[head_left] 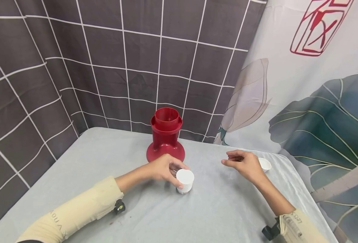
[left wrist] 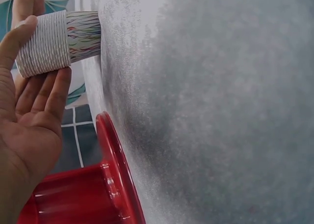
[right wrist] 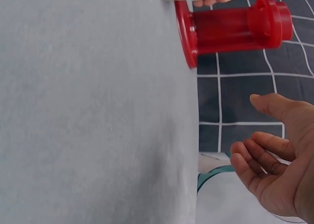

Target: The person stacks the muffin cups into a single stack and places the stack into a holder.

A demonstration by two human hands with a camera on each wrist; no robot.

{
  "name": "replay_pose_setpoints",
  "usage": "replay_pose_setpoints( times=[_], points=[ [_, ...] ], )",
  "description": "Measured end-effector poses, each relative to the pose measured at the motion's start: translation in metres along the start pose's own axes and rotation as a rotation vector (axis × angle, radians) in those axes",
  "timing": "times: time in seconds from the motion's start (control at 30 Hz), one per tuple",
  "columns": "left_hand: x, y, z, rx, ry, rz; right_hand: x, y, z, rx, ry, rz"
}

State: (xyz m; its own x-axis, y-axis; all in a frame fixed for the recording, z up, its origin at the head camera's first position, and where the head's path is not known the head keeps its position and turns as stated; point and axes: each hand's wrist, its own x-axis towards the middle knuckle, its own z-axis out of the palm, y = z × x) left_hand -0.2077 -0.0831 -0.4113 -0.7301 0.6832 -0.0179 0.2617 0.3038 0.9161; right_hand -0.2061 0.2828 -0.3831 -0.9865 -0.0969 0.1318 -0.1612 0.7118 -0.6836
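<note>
My left hand (head_left: 163, 170) grips a stack of white paper cups (head_left: 185, 179) between thumb and fingers. In the left wrist view, the stack's rims (left wrist: 44, 45) form close ridges, and the lowest cup (left wrist: 84, 37) shows colourful streaks. That patterned end is at the cloth; I cannot tell whether it touches. My right hand (head_left: 243, 165) hovers over the table at the right, fingers loosely bent and holding nothing. Behind its wrist lies a white cup (head_left: 265, 164), partly hidden. A red plastic stand (head_left: 166, 138) with a flared round base and open tube top is behind my left hand.
A pale grey cloth covers the table (head_left: 130, 216). Behind it hangs a dark curtain (head_left: 142, 81) with a white grid, and at the right a floral curtain (head_left: 258, 111). Wrist cameras sit on both forearms.
</note>
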Motion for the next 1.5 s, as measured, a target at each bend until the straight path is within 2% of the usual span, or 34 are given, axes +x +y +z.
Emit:
replay_pose_setpoints(
  times=[0.4, 1.07, 1.5],
  points=[
    [-0.001, -0.002, 0.000, 0.018, 0.006, 0.055, 0.005, 0.014, -0.015, -0.034, 0.019, 0.020],
    [-0.002, 0.000, 0.000, -0.009, -0.005, 0.049, 0.005, 0.044, -0.044, -0.110, 0.092, 0.072],
    [-0.001, -0.005, 0.001, -0.003, -0.001, 0.061, 0.002, 0.063, -0.060, -0.186, 0.119, 0.093]
  ],
)
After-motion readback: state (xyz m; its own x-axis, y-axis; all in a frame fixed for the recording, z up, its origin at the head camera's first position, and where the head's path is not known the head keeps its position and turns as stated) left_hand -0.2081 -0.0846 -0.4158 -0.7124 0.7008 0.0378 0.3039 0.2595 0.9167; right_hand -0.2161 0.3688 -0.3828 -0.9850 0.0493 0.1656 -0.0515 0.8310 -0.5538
